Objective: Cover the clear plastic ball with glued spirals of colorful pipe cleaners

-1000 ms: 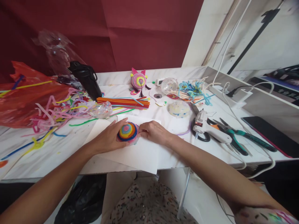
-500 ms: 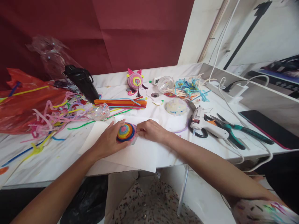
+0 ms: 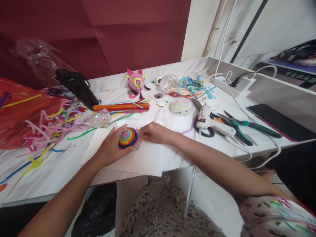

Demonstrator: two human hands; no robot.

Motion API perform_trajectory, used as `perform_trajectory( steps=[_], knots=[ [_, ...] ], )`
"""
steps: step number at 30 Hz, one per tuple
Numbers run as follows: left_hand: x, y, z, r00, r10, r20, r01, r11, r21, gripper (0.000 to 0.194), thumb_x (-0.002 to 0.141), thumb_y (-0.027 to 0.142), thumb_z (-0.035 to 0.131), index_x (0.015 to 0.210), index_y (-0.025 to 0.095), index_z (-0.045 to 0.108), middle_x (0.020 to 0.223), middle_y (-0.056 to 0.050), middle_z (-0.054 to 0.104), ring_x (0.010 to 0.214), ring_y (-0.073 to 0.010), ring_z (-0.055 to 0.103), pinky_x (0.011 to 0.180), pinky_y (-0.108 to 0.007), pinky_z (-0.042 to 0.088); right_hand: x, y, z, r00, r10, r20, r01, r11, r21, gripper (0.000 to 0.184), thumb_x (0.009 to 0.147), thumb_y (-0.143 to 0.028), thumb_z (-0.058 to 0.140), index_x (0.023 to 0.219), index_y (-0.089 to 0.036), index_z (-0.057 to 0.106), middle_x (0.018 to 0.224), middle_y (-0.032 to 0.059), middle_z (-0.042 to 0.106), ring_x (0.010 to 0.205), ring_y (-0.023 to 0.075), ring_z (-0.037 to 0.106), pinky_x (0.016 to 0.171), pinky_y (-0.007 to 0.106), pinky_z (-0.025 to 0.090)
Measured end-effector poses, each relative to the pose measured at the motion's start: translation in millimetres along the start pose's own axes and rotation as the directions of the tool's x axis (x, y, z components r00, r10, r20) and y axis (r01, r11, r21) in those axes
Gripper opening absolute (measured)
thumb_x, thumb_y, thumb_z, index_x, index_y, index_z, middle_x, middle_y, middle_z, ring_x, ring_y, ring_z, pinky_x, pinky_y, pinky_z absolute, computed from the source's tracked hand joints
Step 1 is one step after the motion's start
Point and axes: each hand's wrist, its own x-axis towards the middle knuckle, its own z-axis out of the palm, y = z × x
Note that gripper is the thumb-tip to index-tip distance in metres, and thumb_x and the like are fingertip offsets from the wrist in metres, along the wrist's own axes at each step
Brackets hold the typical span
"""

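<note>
A ball-like dome wound with rings of coloured pipe cleaner [image 3: 127,137] rests above white paper [image 3: 145,164] at the table's front. My left hand [image 3: 111,146] curves around its left side, thumb below and fingers above, holding it. At its right edge runs a fuzzy pink pipe cleaner [image 3: 137,132], outside the dark blue ring. My right hand [image 3: 155,132] pinches there with closed fingers; its fingertips partly hide what lies between them.
Behind are an orange pipe cleaner bundle [image 3: 122,107], a black bottle [image 3: 76,88], a pink eared ornament [image 3: 136,81] and clear plastic domes [image 3: 168,83]. Right lie a glue gun [image 3: 209,121], pliers [image 3: 249,125] and a phone [image 3: 283,121]. Loose pipe cleaners [image 3: 51,128] tangle left.
The view has swung, so the table's contents sit further left and tilted. Both hands keep their places on the dome, with only slight shifts of the right fingers.
</note>
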Motion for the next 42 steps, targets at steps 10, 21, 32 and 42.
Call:
perform_trajectory(
  steps=[10,21,32,42],
  knots=[
    [-0.5,-1.5,0.9,1.000,0.019,-0.017,-0.019,1.000,0.004,0.073,0.089,0.058,0.069,0.148,0.022,0.049,0.167,-0.019,0.058,0.151,-0.0439,0.058,0.126,-0.069,0.044,-2.4,-3.3,-1.0,0.998,-0.024,0.055,0.030,0.994,-0.109,0.020,0.101,-0.005,0.065,0.105,-0.014,0.082,0.110,0.0111,0.085,0.096,0.0196,0.074,0.079,0.028,0.044],
    [-2.4,2.0,7.3,0.996,0.025,-0.085,-0.013,0.991,0.136,0.080,0.088,0.061,0.072,0.151,0.019,0.049,0.165,-0.021,0.060,0.152,-0.0430,0.058,0.135,-0.070,0.033,-5.8,-5.1,-3.4,0.996,-0.028,0.082,0.038,0.991,-0.131,0.020,0.104,-0.007,0.060,0.108,-0.014,0.079,0.116,0.0124,0.084,0.099,0.0208,0.072,0.080,0.029,0.042],
    [-5.1,0.4,7.0,0.995,0.063,-0.076,-0.060,0.998,0.032,0.072,0.088,0.060,0.073,0.146,0.022,0.052,0.158,-0.015,0.067,0.147,-0.0386,0.064,0.136,-0.066,0.034,-11.8,-21.9,-9.5,0.993,-0.020,0.117,0.043,0.979,-0.200,0.018,0.107,-0.011,0.061,0.110,-0.014,0.079,0.115,0.0127,0.083,0.102,0.0220,0.072,0.078,0.029,0.041],
    [-5.3,-2.7,12.7,0.984,0.110,-0.139,-0.107,0.994,0.029,0.068,0.089,0.059,0.073,0.144,0.023,0.053,0.153,-0.017,0.071,0.142,-0.0388,0.068,0.135,-0.067,0.037,-10.9,-22.8,-6.3,0.996,-0.001,0.091,0.020,0.977,-0.213,0.018,0.107,-0.013,0.062,0.111,-0.016,0.079,0.114,0.0111,0.083,0.098,0.0209,0.071,0.075,0.029,0.038]
  ],
)
